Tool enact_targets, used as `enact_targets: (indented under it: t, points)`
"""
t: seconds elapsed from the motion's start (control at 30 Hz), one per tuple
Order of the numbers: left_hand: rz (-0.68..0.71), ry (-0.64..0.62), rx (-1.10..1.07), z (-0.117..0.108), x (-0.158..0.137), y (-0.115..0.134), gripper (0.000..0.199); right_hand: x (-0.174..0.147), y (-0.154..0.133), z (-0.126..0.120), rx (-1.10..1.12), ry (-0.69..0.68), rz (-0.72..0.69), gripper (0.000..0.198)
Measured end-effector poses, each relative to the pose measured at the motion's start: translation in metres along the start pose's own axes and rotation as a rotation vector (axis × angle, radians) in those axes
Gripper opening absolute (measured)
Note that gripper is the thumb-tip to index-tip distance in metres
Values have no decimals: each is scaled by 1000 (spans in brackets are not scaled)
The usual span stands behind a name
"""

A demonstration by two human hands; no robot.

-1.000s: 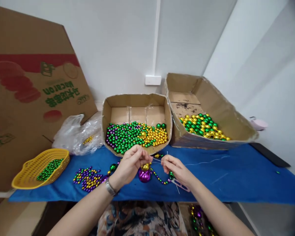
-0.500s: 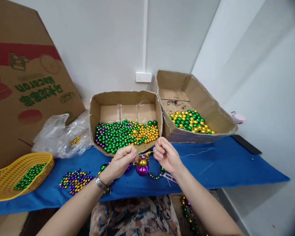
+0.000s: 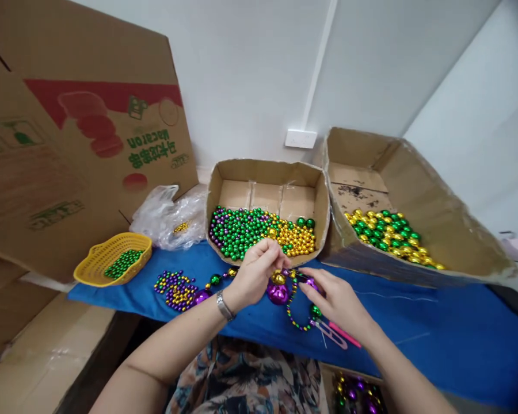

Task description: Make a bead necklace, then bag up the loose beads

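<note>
My left hand (image 3: 262,270) is closed in a pinch beside the strung bead necklace (image 3: 292,305); the thread in its fingertips is too fine to make out clearly. Beneath its fingers hang a gold ball (image 3: 278,278) and a large shiny purple ball (image 3: 278,294). My right hand (image 3: 334,296) has thumb and fingers closed round a small dark tool (image 3: 303,276), whose kind I cannot make out. Its tip points towards the beads near my left fingertips. Just below my right hand lie a pale pink looped handle (image 3: 333,336) and a bright pink stick-like piece (image 3: 345,334).
A cardboard box (image 3: 267,167) of green, purple and gold beads stands ahead; a larger box (image 3: 423,190) of bigger beads is at right. Loose beads (image 3: 175,290), a yellow basket (image 3: 86,270) and plastic bags (image 3: 164,224) lie left on the blue cloth (image 3: 397,322).
My view has swung left. My hands were apart with a thread between them; my right hand has since opened out from its fist and gripped a dark tool near the beads.
</note>
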State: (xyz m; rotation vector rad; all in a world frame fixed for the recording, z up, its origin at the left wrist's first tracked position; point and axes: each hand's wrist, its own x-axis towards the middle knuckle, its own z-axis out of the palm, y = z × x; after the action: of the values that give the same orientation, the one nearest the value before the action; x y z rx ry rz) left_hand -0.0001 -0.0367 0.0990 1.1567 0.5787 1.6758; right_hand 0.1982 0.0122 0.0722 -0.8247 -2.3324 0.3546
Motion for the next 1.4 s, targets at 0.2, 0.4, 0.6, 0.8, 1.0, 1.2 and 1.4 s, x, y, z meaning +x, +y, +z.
enact_targets:
  t: [0.2, 0.4, 0.6, 0.8, 1.0, 1.2, 1.4]
  points:
    - [-78, 14, -195, -3, 11, -1, 24, 3, -14, 4, -52, -83, -160, 37]
    - [-68, -137, -91, 9, 17, 23, 25, 24, -12, -18, -406, 57, -343, 40]
    - [152, -264, 125, 46, 39, 74, 26, 54, -30, -83, -644, 168, -445, 39]
    - [334, -303, 250, 101, 72, 148, 33, 83, -82, -167, -926, 375, -491, 59]
    - [539, -279, 278, 140, 90, 216, 36, 111, -136, -228, -1045, 501, -541, 46]
    - [567, -248, 316, 157, 93, 254, 36, 127, -160, -262, -1168, 534, -631, 40]
    - [648, -267, 358, 157, 94, 259, 30, 129, -162, -264, -1277, 533, -619, 51]
